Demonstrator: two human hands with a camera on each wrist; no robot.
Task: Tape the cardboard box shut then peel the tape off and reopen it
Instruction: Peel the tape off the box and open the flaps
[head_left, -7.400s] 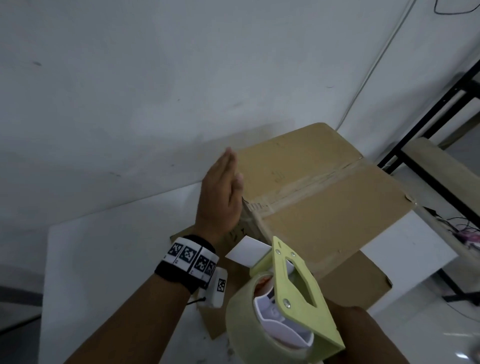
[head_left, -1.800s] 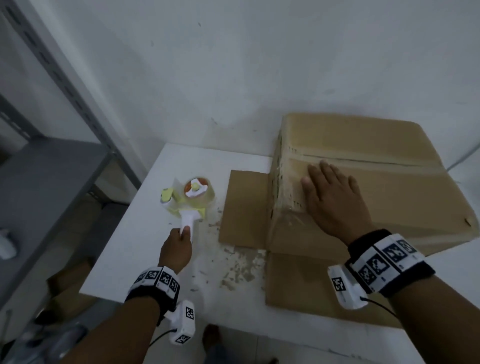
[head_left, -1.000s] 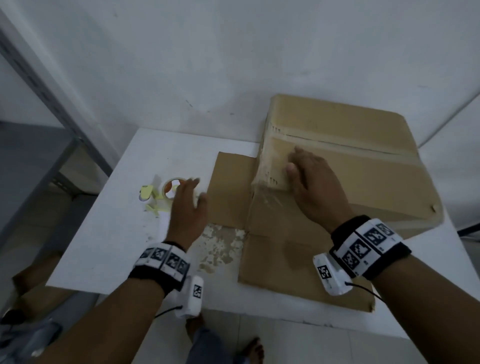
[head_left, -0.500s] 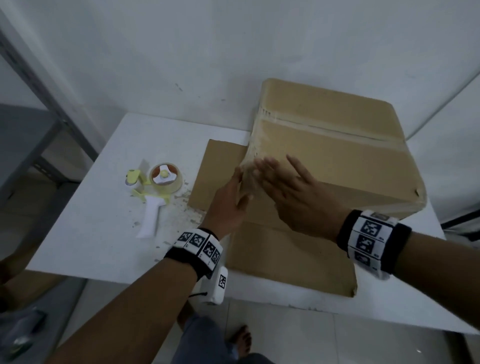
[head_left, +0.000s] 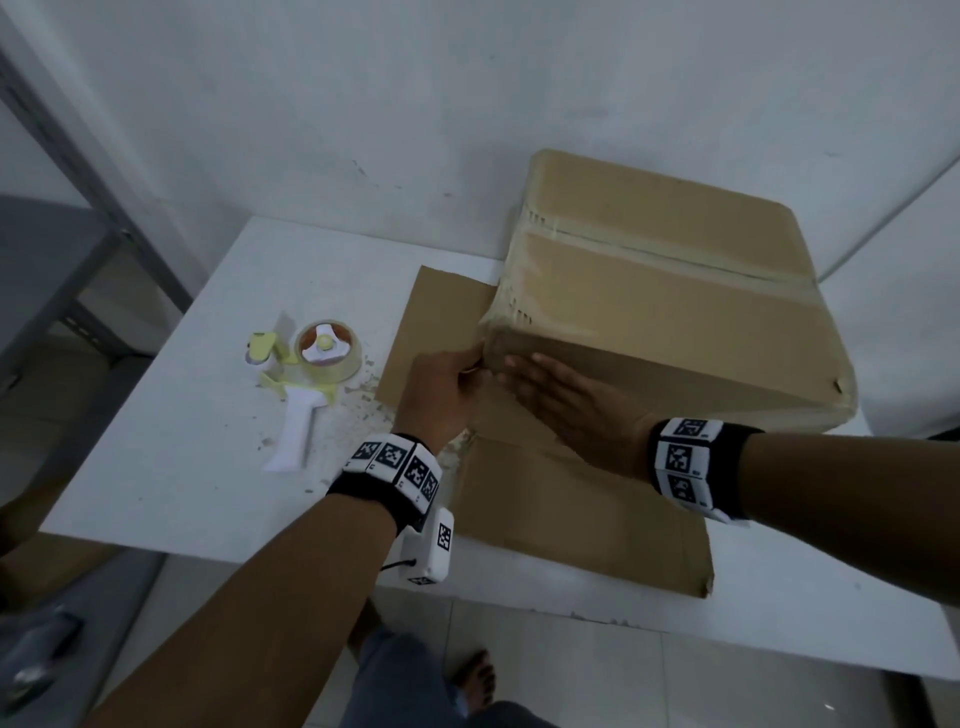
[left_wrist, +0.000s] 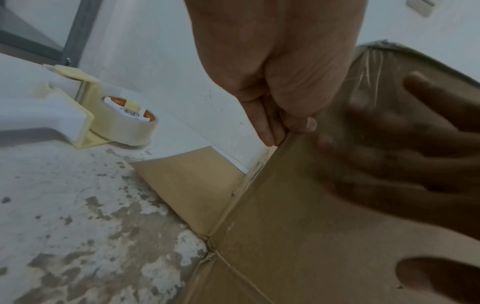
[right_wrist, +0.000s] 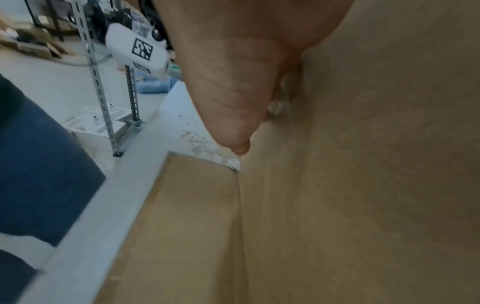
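The cardboard box (head_left: 675, 312) stands closed on the white table (head_left: 208, 467), with clear tape (head_left: 670, 254) running along its top seam and down over the near-left corner. My left hand (head_left: 457, 379) is at that corner. Its thumb and forefinger (left_wrist: 293, 127) pinch the corner edge where the wrinkled tape (left_wrist: 369, 67) ends. My right hand (head_left: 561, 395) lies flat with straight fingers against the box's near side, right beside the left fingers. In the right wrist view the palm (right_wrist: 233, 92) presses on the box wall (right_wrist: 376, 185).
The yellow and white tape dispenser (head_left: 311, 374) lies on its side left of the box, also seen in the left wrist view (left_wrist: 116, 121). Bottom flaps (head_left: 571, 519) lie spread flat on the table. Paper scraps (head_left: 363, 395) dot the surface. A grey metal rack (head_left: 78, 156) stands at left.
My left hand left the dispenser on the table and came right to the box's near-left corner, where it now pinches. My right hand slid from the top down onto the near side.
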